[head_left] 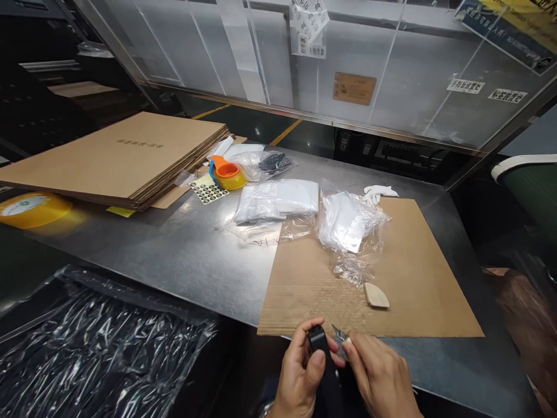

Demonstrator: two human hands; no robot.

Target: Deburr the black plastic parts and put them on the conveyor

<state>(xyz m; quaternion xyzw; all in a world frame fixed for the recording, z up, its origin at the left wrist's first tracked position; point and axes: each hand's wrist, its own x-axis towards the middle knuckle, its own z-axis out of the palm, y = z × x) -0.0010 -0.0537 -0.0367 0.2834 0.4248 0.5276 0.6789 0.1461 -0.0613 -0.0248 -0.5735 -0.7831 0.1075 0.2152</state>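
In my left hand (300, 371) is a black, smooth, elongated part (324, 360) with a rounded top end; its lower end runs down out of sight. My right hand (383, 371) pinches a small craft knife (340, 337), its pointed blade aimed up and left, close beside the black part. I cannot tell whether the blade touches it. Both hands are at the front edge of a cardboard sheet (418, 278). A pale, wedge-shaped block (376, 296) lies on that sheet, just beyond my right hand.
Clear plastic bags with white contents (278, 200) and a crumpled bag (348, 220) lie on the metal table (183, 244). Behind are an orange tape dispenser (227, 168), a sticker sheet (209, 188) and stacked cardboard (130, 151). Black plastic film (100, 348) is at front left.
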